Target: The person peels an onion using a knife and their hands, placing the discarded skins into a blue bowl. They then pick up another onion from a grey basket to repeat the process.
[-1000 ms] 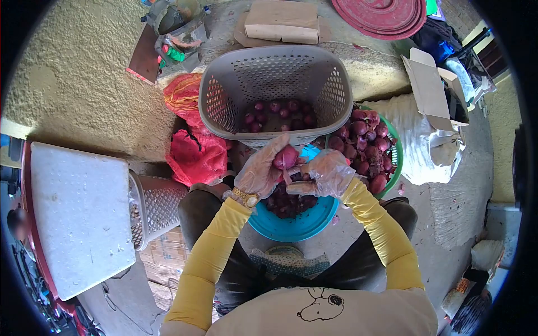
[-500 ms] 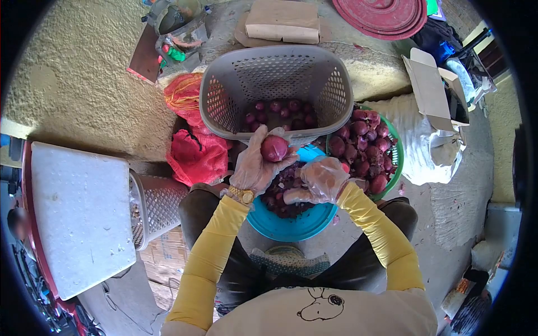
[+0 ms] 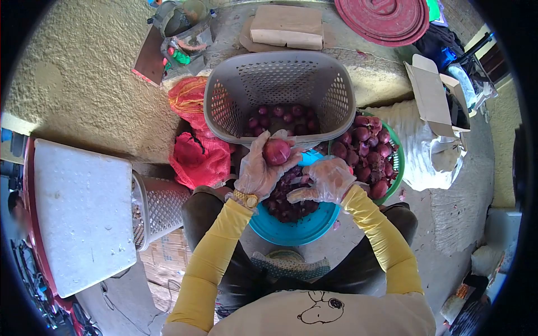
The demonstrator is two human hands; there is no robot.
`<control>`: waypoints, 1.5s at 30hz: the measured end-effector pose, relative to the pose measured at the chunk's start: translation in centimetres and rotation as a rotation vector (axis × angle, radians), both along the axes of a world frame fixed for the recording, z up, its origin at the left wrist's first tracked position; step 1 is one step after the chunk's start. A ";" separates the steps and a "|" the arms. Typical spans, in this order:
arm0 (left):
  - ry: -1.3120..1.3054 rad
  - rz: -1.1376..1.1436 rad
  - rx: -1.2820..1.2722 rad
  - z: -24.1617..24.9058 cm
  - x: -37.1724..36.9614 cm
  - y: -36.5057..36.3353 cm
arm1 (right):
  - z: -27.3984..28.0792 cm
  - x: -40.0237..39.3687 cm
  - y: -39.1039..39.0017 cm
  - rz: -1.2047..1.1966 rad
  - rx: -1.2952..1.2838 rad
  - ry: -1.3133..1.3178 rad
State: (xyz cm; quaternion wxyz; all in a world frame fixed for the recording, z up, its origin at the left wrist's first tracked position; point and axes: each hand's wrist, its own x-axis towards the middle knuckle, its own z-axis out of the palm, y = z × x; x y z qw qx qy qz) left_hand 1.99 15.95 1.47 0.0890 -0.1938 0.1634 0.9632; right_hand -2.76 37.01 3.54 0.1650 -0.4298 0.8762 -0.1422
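Observation:
A red onion (image 3: 277, 151) rests in my left hand (image 3: 259, 168), which is gloved in clear plastic, palm up, with its fingers around the bulb. To its right is my right hand (image 3: 330, 180), also gloved, holding nothing that I can see; its thumb stands apart from the fingers. Both hands are over a blue basin (image 3: 297, 232) of dark onion skins. Just beyond them stands a grey-brown perforated basket (image 3: 280, 137) with several red onions on its bottom. A green basket (image 3: 395, 179) heaped with red onions sits to the right of my right hand.
Red mesh sacks (image 3: 199, 157) lie left of the tall basket. A white foam lid (image 3: 84, 218) and another perforated basket (image 3: 165, 204) are further left. On the right are a white sack (image 3: 417, 159) and an open carton (image 3: 428, 98). A cardboard box (image 3: 287, 25) lies behind.
The whole view has shifted slightly downward. My left hand still has the onion in its palm, and my right hand keeps nearly the same place beside it.

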 end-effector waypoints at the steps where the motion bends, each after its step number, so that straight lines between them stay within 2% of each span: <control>1: -0.009 -0.014 -0.033 0.0 0.1 0.0 | 0.3 0.0 0.0 0.001 0.000 0.001; 3: -0.019 -0.027 -0.066 0.0 0.2 0.1 | 1.3 0.0 -0.1 -0.109 -0.249 -0.046; 7: 0.010 0.023 -0.162 -0.3 0.2 0.6 | -0.2 -0.5 0.2 -0.177 -0.179 0.058; 10: 0.078 0.039 -0.204 -0.5 0.2 1.2 | 0.5 -0.5 -0.2 -0.258 -0.272 0.059; 12: 0.108 0.056 -0.233 -0.7 0.3 1.6 | 2.0 -0.5 -0.4 -0.338 -0.233 -0.161; 15: 0.091 0.096 -0.289 -0.9 0.3 2.0 | 1.6 -0.5 -0.4 -0.364 -0.248 -0.201; 18: 0.119 0.051 -0.232 -0.8 0.6 2.2 | 1.2 -0.3 -0.6 -0.360 -0.396 -0.193; 21: 0.121 -0.017 -0.202 -0.9 0.7 2.3 | 0.9 -0.4 -0.5 -0.328 -0.415 -0.088; 22: 0.172 -0.048 -0.276 -1.2 0.6 2.3 | 0.8 -0.4 -0.4 -0.328 -0.415 -0.088; 24: 0.219 -0.080 -0.351 -1.2 0.7 2.5 | 0.7 -0.5 -0.4 -0.346 -0.376 -0.118; 26: 0.151 -0.060 -0.251 -0.9 0.5 2.8 | 1.3 -0.6 -0.5 -0.364 -0.319 -0.162; 28: 0.155 -0.081 -0.264 -0.9 0.5 2.7 | 1.3 -0.6 -0.5 -0.383 -0.263 -0.206; 31: 0.182 -0.091 -0.305 -0.7 0.5 2.6 | 1.0 -0.5 -0.4 -0.335 -0.398 -0.123; 33: 0.202 -0.081 -0.334 -0.5 0.6 2.6 | 1.4 -0.6 -0.5 -0.373 -0.275 -0.183; 39: 0.146 -0.085 -0.298 -0.6 0.6 2.5 | 1.5 -0.5 -0.6 -0.333 -0.237 -0.188; 40: 0.185 -0.097 -0.335 -0.2 0.8 2.5 | 1.5 -0.4 -0.6 -0.333 -0.238 -0.188; 42: 0.225 -0.109 -0.372 -0.1 0.8 2.4 | 1.6 -0.3 -0.7 -0.345 -0.424 -0.331; 45: 0.233 -0.134 -0.451 -0.6 0.7 2.3 | 1.2 -0.2 -0.7 -0.369 -0.389 -0.362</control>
